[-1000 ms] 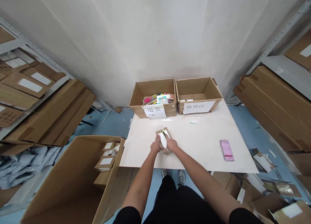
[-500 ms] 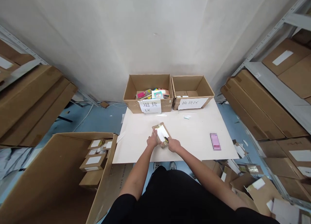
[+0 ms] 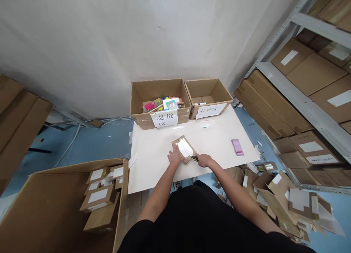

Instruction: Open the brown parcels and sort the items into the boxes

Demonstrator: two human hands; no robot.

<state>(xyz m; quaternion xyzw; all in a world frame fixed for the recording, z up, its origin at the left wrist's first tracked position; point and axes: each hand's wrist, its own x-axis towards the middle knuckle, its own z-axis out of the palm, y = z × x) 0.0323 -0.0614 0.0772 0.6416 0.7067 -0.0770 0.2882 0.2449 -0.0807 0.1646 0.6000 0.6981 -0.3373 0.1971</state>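
A small taped cardboard box (image 3: 181,139) with a white label (image 3: 184,148) lies at an angle on the white table (image 3: 153,165). My left hand (image 3: 174,157) grips its left side, fingers over the edge and on top. In my right hand (image 3: 204,160), closed, is a box cutter (image 3: 195,158) with yellow and dark parts. Its tip is by the box's near right corner; whether the blade touches the cardboard cannot be made out.
Two labelled open boxes stand at the back: the left one (image 3: 141,120) holds colourful packs, the right one (image 3: 227,90) a few items. A pixelated pink object (image 3: 237,147) lies at right. A big carton (image 3: 124,187) with parcels is at left, discarded cardboard (image 3: 276,194) on the floor at right.
My right hand with the box cutter has moved off the label to the box's near right corner. My left hand stays on the box. The view has turned right.
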